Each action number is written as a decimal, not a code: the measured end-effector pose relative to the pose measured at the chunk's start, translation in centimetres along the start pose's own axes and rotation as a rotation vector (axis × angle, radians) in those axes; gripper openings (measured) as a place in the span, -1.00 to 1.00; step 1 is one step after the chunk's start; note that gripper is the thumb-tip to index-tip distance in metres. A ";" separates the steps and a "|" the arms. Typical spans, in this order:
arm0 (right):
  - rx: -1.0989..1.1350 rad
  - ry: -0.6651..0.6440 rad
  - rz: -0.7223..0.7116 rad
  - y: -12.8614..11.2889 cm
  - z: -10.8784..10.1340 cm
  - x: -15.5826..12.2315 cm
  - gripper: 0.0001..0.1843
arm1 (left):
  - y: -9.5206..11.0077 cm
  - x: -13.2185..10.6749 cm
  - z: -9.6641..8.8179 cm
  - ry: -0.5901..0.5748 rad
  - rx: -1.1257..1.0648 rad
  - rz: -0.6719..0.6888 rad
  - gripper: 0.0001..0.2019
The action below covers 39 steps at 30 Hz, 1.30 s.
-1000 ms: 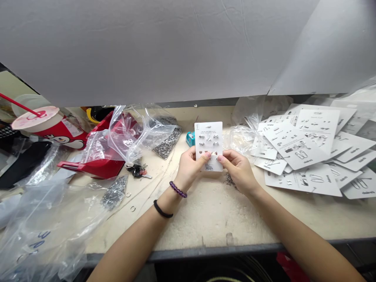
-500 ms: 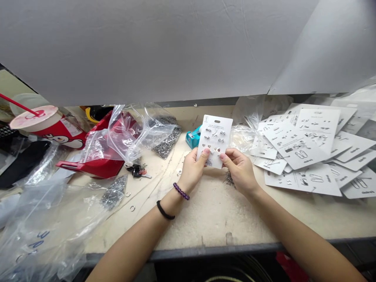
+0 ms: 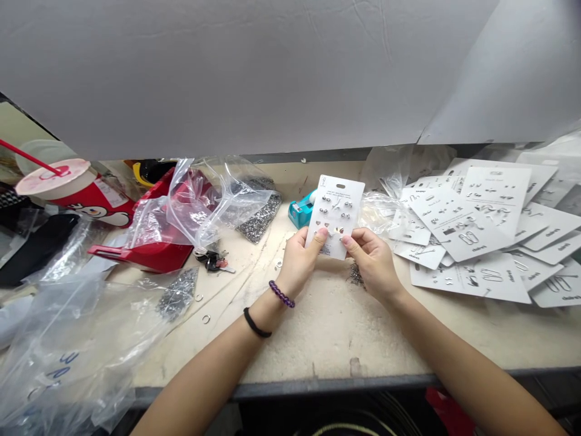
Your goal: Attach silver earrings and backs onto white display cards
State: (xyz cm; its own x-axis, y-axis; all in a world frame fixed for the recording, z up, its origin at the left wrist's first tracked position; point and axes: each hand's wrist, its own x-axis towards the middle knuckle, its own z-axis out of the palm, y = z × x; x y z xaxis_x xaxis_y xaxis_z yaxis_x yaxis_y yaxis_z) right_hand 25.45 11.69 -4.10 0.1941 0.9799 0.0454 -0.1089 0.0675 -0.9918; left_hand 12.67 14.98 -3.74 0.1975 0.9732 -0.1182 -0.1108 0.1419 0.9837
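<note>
Centrally, a white rectangular card bearing small metallic pieces is held up above the cream tabletop, grasped by 2 bare hands. The left hand pinches its lower left part, thumb on the front; the right hand pinches the lower right corner. Between the forearms, the cream surface runs from the hands to the dark front edge, giving the widest room for moving. A broad grey-white panel bounds the far side.

On the right, a fanned pile of white printed cards stands in the way just beyond the right hand, with crumpled clear plastic between the pile and the held card. A teal tape dispenser sits just behind the left hand. Farther left lie a bunch of keys, 2 small silver-coloured rings, a red plastic scoop and a large clear plastic bag; beyond them, a red-and-white drink cup leans at the left.
</note>
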 end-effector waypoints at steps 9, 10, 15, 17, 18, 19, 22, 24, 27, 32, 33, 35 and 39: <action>-0.019 -0.049 0.012 0.0 0.2 -0.3 -0.79 | 0.4 -0.3 0.3 0.009 -0.001 -0.044 -0.65; -0.014 -0.052 0.018 0.1 0.2 -0.3 -0.80 | 0.4 -0.2 0.2 0.015 0.004 -0.043 -0.65; 0.013 -0.063 0.033 0.2 0.2 -0.4 -0.80 | 0.6 -0.1 0.1 0.021 0.019 -0.038 -0.66; 0.011 -0.055 0.028 0.1 0.2 -0.3 -0.80 | 0.6 -0.1 0.1 0.006 0.028 -0.038 -0.66; 0.009 -0.045 0.025 0.1 0.2 -0.2 -0.79 | 0.6 -0.1 0.1 -0.009 0.031 -0.033 -0.65; 0.007 -0.032 0.024 0.0 0.1 -0.2 -0.79 | 0.6 -0.1 0.1 -0.028 0.034 -0.022 -0.65; 0.001 0.012 0.027 -0.2 -0.1 0.0 -0.79 | 0.6 -0.2 0.2 -0.097 0.047 0.024 -0.63; -0.006 0.030 0.022 -0.2 -0.3 0.1 -0.80 | 0.5 -0.3 0.3 -0.127 0.063 0.059 -0.60; -0.014 0.029 0.021 -0.2 -0.5 0.2 -0.79 | 0.4 -0.3 0.4 -0.152 0.054 0.075 -0.61; 0.013 -0.016 0.064 -0.2 -0.2 0.0 -0.75 | -0.1 0.0 0.1 -0.084 0.025 0.028 -0.64; 0.019 -0.024 0.073 -0.2 -0.1 0.0 -0.74 | -0.1 0.0 0.1 -0.072 0.018 0.022 -0.64; 0.022 -0.038 0.083 -0.1 0.0 0.0 -0.75 | -0.2 0.1 0.0 -0.058 -0.004 0.017 -0.66; 0.018 -0.050 0.082 -0.1 -0.2 0.0 -0.77 | -0.1 0.1 0.0 -0.047 -0.037 -0.013 -0.68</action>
State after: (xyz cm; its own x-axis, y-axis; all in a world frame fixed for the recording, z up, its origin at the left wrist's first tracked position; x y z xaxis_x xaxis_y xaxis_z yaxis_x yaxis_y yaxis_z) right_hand 25.65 11.69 -4.00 0.1348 0.9904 -0.0293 -0.1403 -0.0102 -0.9900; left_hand 12.66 15.03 -3.83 0.2446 0.9618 -0.1232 -0.1440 0.1617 0.9763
